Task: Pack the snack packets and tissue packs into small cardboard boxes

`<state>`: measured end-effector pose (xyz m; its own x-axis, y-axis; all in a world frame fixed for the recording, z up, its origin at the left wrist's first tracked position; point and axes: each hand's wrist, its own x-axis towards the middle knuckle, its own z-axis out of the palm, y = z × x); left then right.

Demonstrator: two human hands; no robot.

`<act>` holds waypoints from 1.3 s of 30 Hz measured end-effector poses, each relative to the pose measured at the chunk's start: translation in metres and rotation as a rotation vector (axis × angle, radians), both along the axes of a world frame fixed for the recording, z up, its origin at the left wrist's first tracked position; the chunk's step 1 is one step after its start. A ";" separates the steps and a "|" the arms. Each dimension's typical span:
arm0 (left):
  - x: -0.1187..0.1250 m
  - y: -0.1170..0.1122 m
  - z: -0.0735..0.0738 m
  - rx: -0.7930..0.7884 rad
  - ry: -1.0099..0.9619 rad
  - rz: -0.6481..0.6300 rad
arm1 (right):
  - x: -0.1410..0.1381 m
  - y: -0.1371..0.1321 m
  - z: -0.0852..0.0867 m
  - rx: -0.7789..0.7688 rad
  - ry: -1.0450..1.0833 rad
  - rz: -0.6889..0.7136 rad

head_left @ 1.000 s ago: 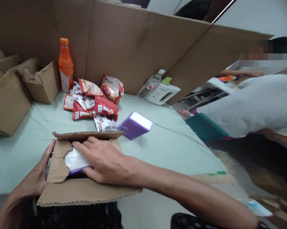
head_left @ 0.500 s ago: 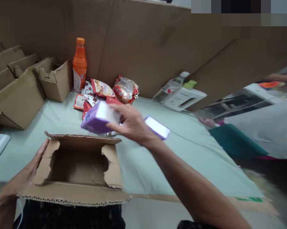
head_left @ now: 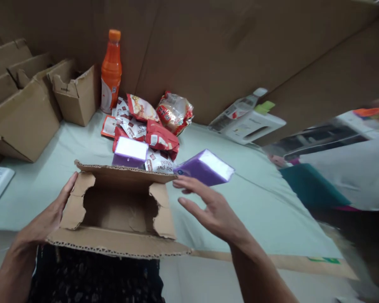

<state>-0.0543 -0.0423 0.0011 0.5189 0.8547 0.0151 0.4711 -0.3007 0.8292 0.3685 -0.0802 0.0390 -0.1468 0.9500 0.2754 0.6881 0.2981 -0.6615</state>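
Note:
A cardboard box [head_left: 120, 243] with torn flaps stands at the table's near edge, its open top facing me and its inside bare. My left hand [head_left: 46, 221] grips its left side. Just right of the box, my right hand [head_left: 210, 210] hangs with fingers apart and nothing in them; its fingertips are near the box's far right corner. Beyond them lies a purple tissue pack [head_left: 205, 167] with a white top. A second purple pack [head_left: 131, 150] rests behind the box, among red snack bags [head_left: 160, 139] and white printed sachets [head_left: 159, 162].
An orange drink bottle [head_left: 111, 73] stands at the back beside several cardboard boxes [head_left: 28, 122]. A clear bottle [head_left: 233, 111] and a white jug [head_left: 255, 126] lean against the cardboard wall [head_left: 208, 54]. A person in light clothing [head_left: 343, 168] is at the right.
My right hand has let go of the purple tissue pack, which now lies behind the box, and moved right and nearer me. The box has shifted slightly right in view.

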 end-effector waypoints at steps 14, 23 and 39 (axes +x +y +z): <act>0.074 0.004 0.016 0.131 -0.016 -0.107 | 0.003 -0.063 -0.048 -0.137 0.538 -0.390; 0.083 -0.004 0.038 0.160 -0.113 -0.028 | -0.022 -0.051 -0.038 -0.133 0.520 -0.290; 0.116 0.021 0.117 0.470 0.201 -0.573 | 0.121 0.046 -0.027 0.075 -0.361 -0.496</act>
<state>0.0616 -0.0210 0.1179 0.9100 0.3787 0.1686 0.2640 -0.8431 0.4685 0.4892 -0.0341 0.0121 0.2109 0.9092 0.3591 0.9333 -0.0781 -0.3505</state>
